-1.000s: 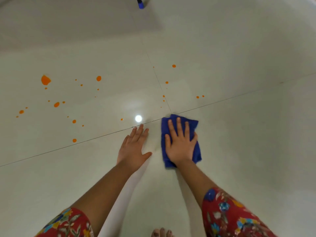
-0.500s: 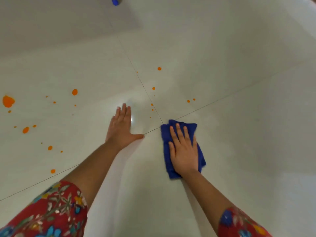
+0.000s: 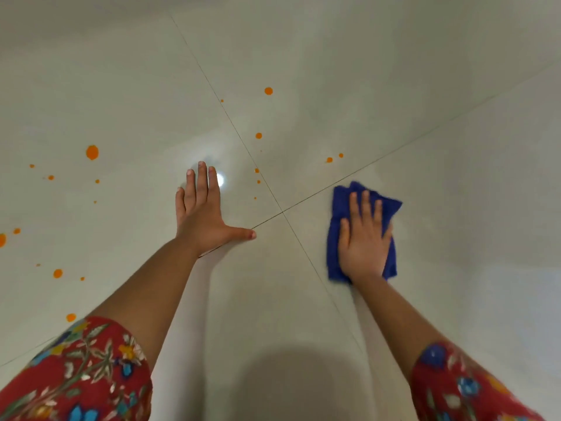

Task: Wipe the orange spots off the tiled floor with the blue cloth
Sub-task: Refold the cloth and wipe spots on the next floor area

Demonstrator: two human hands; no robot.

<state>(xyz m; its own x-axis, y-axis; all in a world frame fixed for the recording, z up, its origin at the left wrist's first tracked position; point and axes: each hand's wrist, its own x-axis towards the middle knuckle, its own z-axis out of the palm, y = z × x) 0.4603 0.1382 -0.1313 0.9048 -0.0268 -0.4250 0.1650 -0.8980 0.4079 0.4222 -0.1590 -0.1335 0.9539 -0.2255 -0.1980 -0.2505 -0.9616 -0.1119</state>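
Both hands lie flat on the tiled floor (image 3: pixel 455 117). The left hand (image 3: pixel 203 214) is spread open with straight fingers and the thumb out. It holds nothing and is braced on a tile just left of where the grout lines (image 3: pixel 282 211) cross. The right hand (image 3: pixel 362 241) presses straight-fingered on the blue cloth (image 3: pixel 391 208). The cloth lies folded on the tile to the right of that crossing, its edges showing around the palm.

The tile around the cloth shows no orange, so that patch looks done or was never marked. Most of the work seems to be ahead. Two small orange spots (image 3: pixel 329 160) sit just beyond the cloth, across the grout line. More dot the far tile, and a wider scatter with one large blot (image 3: pixel 92 152) lies left of the braced hand.
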